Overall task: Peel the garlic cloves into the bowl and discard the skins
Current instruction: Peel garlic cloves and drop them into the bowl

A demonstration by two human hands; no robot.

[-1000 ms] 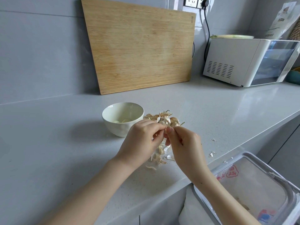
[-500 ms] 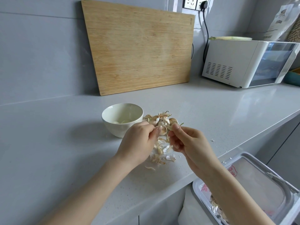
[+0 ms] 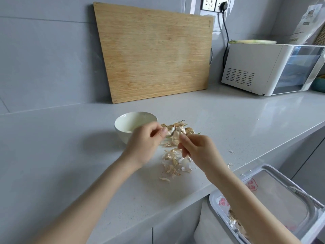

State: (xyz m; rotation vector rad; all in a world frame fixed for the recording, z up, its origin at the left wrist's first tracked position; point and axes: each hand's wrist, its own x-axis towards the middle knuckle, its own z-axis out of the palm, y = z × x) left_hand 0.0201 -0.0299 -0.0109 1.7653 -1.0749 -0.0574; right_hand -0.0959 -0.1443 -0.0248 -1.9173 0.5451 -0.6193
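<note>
Beyond the bin (image 3: 288,184), peeling over loose skins (image 3: 173,164) on the surface (image 3: 70,155). Pinching a torn skin (image 3: 175,138) in the right grip (image 3: 198,150), a bare clove (image 3: 168,132) in the left grip (image 3: 144,143). Next, likely: carry the clove left into the bowl (image 3: 121,132) behind, then bin the skins.

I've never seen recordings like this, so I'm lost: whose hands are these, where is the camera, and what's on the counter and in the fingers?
No machine here: a person works bare-handed, and the single camera sits on their head, looking down. On the grey counter are a white bowl, a heap of unpeeled garlic and loose skins. A bin holding more skins sits below the counter's edge. The left hand pinches a small pale piece, probably a clove. The right hand pinches a papery husk.
</note>
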